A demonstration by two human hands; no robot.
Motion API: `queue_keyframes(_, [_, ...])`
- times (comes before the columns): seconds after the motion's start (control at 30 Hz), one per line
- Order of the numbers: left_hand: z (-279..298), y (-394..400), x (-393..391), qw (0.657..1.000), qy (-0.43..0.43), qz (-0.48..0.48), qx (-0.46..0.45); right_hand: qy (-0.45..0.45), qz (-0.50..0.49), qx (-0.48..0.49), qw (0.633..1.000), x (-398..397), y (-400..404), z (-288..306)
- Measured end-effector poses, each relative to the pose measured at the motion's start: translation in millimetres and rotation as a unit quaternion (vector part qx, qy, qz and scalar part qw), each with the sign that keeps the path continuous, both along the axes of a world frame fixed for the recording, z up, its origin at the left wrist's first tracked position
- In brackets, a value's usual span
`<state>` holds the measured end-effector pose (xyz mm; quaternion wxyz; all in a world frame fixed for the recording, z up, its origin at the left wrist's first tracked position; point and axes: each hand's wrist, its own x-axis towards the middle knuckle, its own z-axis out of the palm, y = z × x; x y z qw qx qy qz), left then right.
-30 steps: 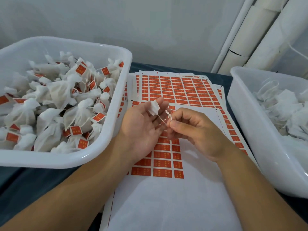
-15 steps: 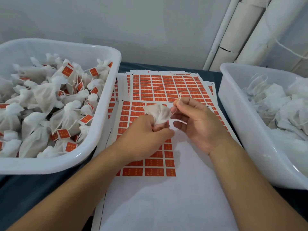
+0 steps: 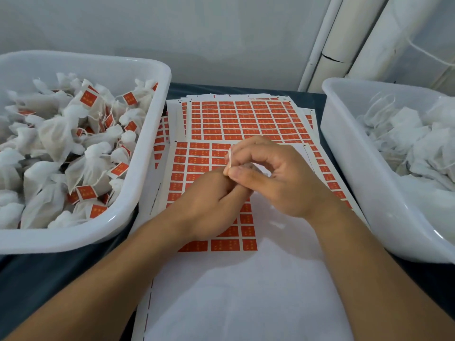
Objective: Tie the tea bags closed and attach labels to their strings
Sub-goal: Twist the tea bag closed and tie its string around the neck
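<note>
My right hand (image 3: pixel 275 178) pinches a thin white string (image 3: pixel 230 157) between thumb and forefinger; a short length of it stands up above the pinch. Just below and left of it, my left hand (image 3: pixel 209 203) is curled with its back to the camera, fingertips tucked under the right hand. The tea bag it holds is almost wholly hidden; a sliver of white shows between the fingers. Both hands hover over sheets of orange-red labels (image 3: pixel 246 119).
A white tub (image 3: pixel 150 148) on the left holds several tied bags with orange labels (image 3: pixel 86 99). A second white tub (image 3: pixel 342 158) on the right holds unlabelled white bags (image 3: pixel 406 136). The near sheet is bare white backing (image 3: pixel 234 296). Pipes (image 3: pixel 344 33) stand at the back right.
The tea bag, open to view in my left hand before, is now covered by both hands. My left hand has turned palm down and closed. My right hand has drawn in over it with the string.
</note>
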<state>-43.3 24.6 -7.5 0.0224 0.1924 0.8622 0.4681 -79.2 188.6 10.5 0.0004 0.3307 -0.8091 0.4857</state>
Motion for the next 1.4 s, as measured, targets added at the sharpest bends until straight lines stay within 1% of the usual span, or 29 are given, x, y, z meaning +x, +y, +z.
queue_keyframes(0.07, [2,-1,1,0.999,-0.021,-0.019,0.022,-0.037,0.019,-0.022,0.999,-2,3,0])
queue_keyframes(0.13, [4,-1,4,0.996,-0.06,-0.023,0.06,-0.075,0.031,-0.036,0.996,-3,4,-1])
queue_keyframes(0.2, [9,0,6,0.99,-0.101,-0.019,0.094,-0.081,0.024,-0.039,0.996,-5,4,-1])
queue_keyframes(0.27, [11,-1,6,0.987,-0.119,-0.012,0.106,-0.062,0.001,-0.036,0.997,-5,3,-1])
queue_keyframes(0.37, [10,-2,4,0.988,-0.116,0.015,0.106,-0.032,-0.017,-0.034,0.999,-5,3,-2])
queue_keyframes(0.5, [7,-3,-1,0.99,-0.107,0.049,0.083,-0.008,-0.021,-0.042,0.999,-5,4,-1])
queue_keyframes(0.63, [8,-5,-1,0.985,-0.114,0.089,0.092,0.009,-0.025,-0.041,0.999,-3,4,-1])
queue_keyframes(0.77, [9,-3,-3,0.981,-0.129,0.104,0.096,0.019,-0.026,-0.028,0.999,-2,4,1])
queue_keyframes(0.9, [12,-4,-3,0.974,-0.151,0.127,0.108,0.015,-0.015,-0.022,1.0,-1,6,2])
queue_keyframes(1.07, [11,-5,-6,0.97,-0.143,0.152,0.122,0.011,-0.018,-0.003,1.0,-1,7,1])
queue_keyframes(1.27, [11,-8,-8,0.958,-0.169,0.168,0.157,-0.003,-0.013,0.006,1.0,0,6,2])
queue_keyframes(1.4, [11,-7,-8,0.957,-0.158,0.2,0.138,0.01,-0.029,0.023,0.999,0,6,1])
